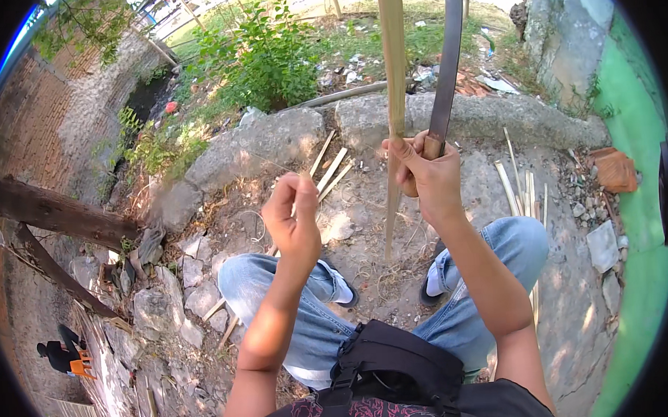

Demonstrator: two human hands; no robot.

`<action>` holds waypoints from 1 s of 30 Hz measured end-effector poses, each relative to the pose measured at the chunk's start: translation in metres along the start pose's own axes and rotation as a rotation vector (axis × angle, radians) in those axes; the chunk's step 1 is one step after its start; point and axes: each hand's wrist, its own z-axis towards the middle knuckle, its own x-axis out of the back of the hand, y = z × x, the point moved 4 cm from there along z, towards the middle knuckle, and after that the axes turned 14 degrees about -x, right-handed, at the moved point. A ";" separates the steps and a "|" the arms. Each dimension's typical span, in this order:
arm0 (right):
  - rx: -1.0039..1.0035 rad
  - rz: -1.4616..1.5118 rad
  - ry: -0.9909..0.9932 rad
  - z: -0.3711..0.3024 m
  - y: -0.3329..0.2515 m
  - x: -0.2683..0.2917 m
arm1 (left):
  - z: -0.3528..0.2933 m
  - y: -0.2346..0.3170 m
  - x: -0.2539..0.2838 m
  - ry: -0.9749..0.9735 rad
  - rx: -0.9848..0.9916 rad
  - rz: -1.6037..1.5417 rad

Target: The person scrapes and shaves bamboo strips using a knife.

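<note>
My right hand [428,171] is closed round the wooden handle of a machete [446,69], whose long dark blade points up and away. Its thumb also presses a long pale bamboo strip [394,64] upright beside the blade, the lower end tapering down between my knees. My left hand [292,216] is held apart on the left, closed in a pinch. A thin thread-like line, perhaps a bamboo fibre, seems to run up from its fingertips; it is too fine to name surely.
Split bamboo strips [331,170] lie on the ground ahead, more strips [523,189] to the right. A low concrete kerb [479,120] crosses in front. Wooden beams [58,209] and broken stones [154,313] are at left, a green wall [632,218] at right. A person [59,355] sits far left.
</note>
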 end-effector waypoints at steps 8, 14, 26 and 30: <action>0.088 0.371 0.433 0.010 -0.004 0.061 | -0.136 -0.097 -0.090 -0.775 0.701 -0.320; 0.034 0.400 0.678 0.013 0.006 0.092 | -0.098 -0.113 -0.056 -0.076 0.648 -0.287; -0.178 0.627 0.586 0.020 0.036 0.114 | -0.105 -0.090 -0.060 -0.175 0.545 -0.420; -0.322 0.649 0.562 0.015 0.048 0.095 | -0.082 -0.093 -0.050 0.065 0.534 -0.575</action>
